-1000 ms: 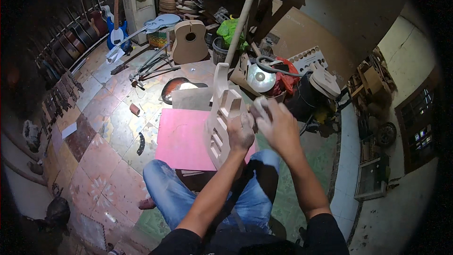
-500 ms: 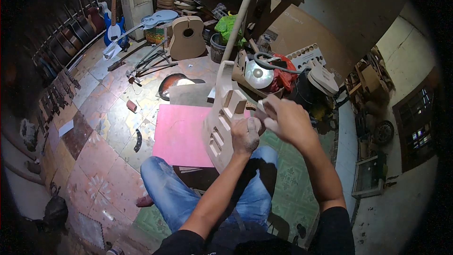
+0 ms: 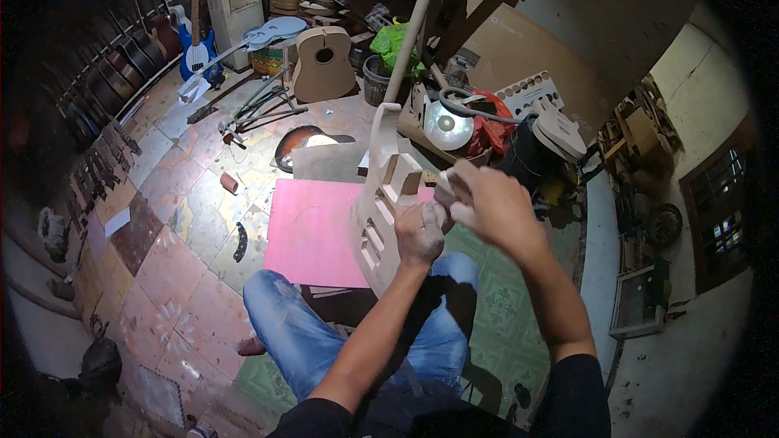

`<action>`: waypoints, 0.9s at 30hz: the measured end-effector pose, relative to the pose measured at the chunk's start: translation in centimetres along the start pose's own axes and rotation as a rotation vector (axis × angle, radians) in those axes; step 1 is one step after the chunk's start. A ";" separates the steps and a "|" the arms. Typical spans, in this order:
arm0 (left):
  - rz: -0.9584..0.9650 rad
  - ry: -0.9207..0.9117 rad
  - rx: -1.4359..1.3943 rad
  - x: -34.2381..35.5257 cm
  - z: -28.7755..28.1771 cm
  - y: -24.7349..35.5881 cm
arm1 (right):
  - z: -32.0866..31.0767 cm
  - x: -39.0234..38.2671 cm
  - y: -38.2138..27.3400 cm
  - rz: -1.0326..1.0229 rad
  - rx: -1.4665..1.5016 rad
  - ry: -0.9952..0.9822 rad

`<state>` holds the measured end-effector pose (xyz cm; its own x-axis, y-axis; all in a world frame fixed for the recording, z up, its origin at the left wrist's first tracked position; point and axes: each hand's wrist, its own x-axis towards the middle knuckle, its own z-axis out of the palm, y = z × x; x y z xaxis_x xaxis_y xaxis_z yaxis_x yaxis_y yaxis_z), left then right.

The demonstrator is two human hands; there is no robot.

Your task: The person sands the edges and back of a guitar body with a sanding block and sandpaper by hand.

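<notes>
An unfinished electric guitar body (image 3: 371, 195) of pale bare wood stands tilted on its edge in front of me, its pickup cavities facing left. My left hand (image 3: 420, 235), dusty at the thumb, is closed round the body's right edge. Just right of it, my right hand (image 3: 497, 204) is closed on a small pale block (image 3: 444, 181), held against or very near the body's edge. The block's full shape is hidden behind the fingers, so I cannot tell exactly what it is. A pink sheet (image 3: 312, 231) lies below and left of the body.
A brown cylinder (image 3: 230, 183) and a dark curved strip (image 3: 240, 242) lie on the tiled floor. Farther off are a sunburst guitar body (image 3: 294, 146), an acoustic guitar body (image 3: 324, 73) and a blue bass (image 3: 195, 55). A bucket (image 3: 376, 81) and a round lamp (image 3: 449, 128) stand beyond the workpiece.
My right hand has shifted very slightly along the edge with the pale block. My left hand keeps its grip, and the guitar body stays nearly in place.
</notes>
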<state>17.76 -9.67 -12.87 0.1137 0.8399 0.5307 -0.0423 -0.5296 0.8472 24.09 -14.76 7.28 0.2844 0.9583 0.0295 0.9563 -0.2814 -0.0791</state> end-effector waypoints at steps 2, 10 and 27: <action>-0.020 0.041 0.004 0.4 -0.4 0.4 | 0.3 -1.0 -0.9 0.016 0.020 0.028; -0.209 -0.121 -0.140 5.0 -1.9 1.2 | 10.1 -2.0 -0.5 -0.060 0.404 0.624; -0.316 -0.354 -0.264 7.8 -1.8 -3.6 | 17.1 1.6 -0.7 -0.051 0.500 1.066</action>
<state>17.06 -1.03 -11.73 0.4864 0.8381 0.2471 -0.1948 -0.1716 0.9657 22.69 -12.17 -9.63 0.3859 0.3748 0.8430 0.9029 0.0341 -0.4285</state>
